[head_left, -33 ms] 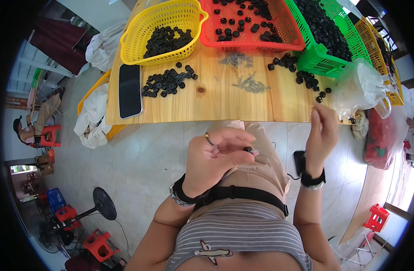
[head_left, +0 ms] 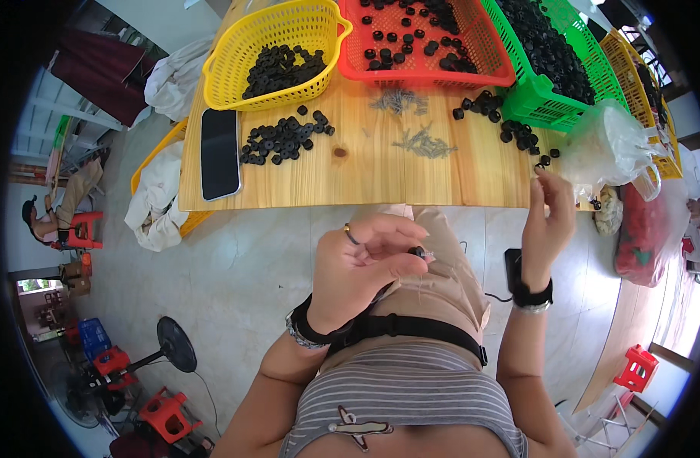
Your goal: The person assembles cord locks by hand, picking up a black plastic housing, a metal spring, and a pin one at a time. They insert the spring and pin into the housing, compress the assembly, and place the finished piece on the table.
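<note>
My left hand is above my lap, thumb and fingers pinching a small black wheel-like part. A small clear piece shows at the part's right side, too small to make out well. At the table's front right, my right hand has its fingertips closed on a small black wheel. Several more black wheels lie just beyond that hand. Thin grey pins lie in two loose piles mid-table, and flat black discs are spread to the left.
Along the back stand a yellow basket, a red basket and a green basket, all holding black parts. A phone lies at the left, a clear plastic bag at the right. A person sits far left.
My right hand has moved slightly forward and right, its fingertips reaching the nearest black wheel. My left hand has barely moved and keeps its part.
</note>
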A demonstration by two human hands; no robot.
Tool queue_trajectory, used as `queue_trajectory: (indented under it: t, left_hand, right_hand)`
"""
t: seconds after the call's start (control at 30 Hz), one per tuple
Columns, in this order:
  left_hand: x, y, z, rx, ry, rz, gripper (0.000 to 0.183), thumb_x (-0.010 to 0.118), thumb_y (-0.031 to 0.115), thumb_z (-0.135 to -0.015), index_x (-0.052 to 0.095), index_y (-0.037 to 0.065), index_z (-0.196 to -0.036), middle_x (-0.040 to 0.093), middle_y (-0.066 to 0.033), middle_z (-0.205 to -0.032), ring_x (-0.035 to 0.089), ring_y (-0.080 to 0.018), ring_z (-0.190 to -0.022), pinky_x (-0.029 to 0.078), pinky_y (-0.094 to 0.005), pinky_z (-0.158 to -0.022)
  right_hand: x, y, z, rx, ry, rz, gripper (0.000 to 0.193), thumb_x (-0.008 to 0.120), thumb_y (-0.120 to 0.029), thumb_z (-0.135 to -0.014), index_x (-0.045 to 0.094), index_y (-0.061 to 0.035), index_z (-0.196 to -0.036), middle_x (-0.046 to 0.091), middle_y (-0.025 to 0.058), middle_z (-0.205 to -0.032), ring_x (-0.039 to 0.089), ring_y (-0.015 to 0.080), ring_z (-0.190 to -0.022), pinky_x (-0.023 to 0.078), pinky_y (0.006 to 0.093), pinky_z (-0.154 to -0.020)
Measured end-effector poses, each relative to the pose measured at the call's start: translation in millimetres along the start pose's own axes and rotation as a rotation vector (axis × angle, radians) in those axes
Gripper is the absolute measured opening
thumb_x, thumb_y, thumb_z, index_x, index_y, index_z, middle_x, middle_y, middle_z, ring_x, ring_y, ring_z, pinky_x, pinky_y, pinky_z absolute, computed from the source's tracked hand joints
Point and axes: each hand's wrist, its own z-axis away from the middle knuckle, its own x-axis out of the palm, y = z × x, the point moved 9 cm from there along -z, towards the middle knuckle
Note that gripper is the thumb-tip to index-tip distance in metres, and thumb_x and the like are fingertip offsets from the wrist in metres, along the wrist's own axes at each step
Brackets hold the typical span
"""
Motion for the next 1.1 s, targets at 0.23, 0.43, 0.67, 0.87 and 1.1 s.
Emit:
queue_trajectory:
  t: [0.23,0.43,0.67,0.87,1.1]
  left_hand:
    - [-4.0,-6.7,-0.4,-0.064,-0.025,0.007,0.018,0.067,-0.002,-0.073,0.058,-0.003,-0.089,0.063,-0.0078,-0.082,0.062,-0.0120,-0.078,0.049,-0.0216,-0.072]
    - [-11.8,-10.9,-4.1,-0.168,0.072,-0.026,0.019,0.066,-0.005,-0.072,0.056,-0.005,-0.087,0.062,-0.0114,-0.078,0.062,-0.0153,-0.072,0.051,-0.0260,-0.069]
    - [-12.0,-7.5,-3.7,-0.125,0.110,0.023,0.021,0.064,-0.006,-0.073,0.057,-0.005,-0.092,0.062,-0.0114,-0.081,0.061,-0.0146,-0.076,0.050,-0.0267,-0.072]
    - [1.7,7.6,4.3,-0.148,0.123,-0.094,0.023,0.066,-0.005,-0.071,0.060,-0.005,-0.093,0.062,-0.0114,-0.083,0.061,-0.0168,-0.076,0.049,-0.0264,-0.071]
    - [36.2,61.9,12.4,0.398,0.043,-0.640,0.029,0.073,-0.003,-0.063,0.063,0.001,-0.090,0.063,-0.0105,-0.084,0.061,-0.0188,-0.074,0.048,-0.0266,-0.064]
  right_hand:
    - [2.6,44.9,-12.5,0.120,0.035,0.248,0.024,0.069,-0.010,-0.069,0.058,-0.0018,-0.089,0.053,0.0060,-0.081,0.048,0.0141,-0.057,0.041,0.0269,-0.056]
    - [10.1,45.8,-17.5,0.060,0.026,0.251,0.022,0.070,-0.010,-0.068,0.059,-0.0022,-0.085,0.055,0.0062,-0.074,0.047,0.0139,-0.053,0.041,0.0264,-0.052]
    - [9.0,36.2,4.5,0.233,-0.054,-0.066,0.020,0.068,-0.010,-0.073,0.062,-0.0018,-0.091,0.061,0.0055,-0.072,0.056,0.0099,-0.061,0.044,0.0221,-0.054]
    - [42.4,-29.9,49.5,0.513,-0.470,-1.152,0.027,0.059,-0.008,-0.081,0.057,0.0060,-0.104,0.062,0.0131,-0.087,0.060,0.0179,-0.079,0.047,0.0245,-0.062]
    - [54.8,-62.3,69.1,0.660,-0.656,-1.467,0.028,0.061,-0.013,-0.081,0.055,0.0028,-0.103,0.062,0.0151,-0.091,0.061,0.0220,-0.087,0.052,0.0262,-0.066]
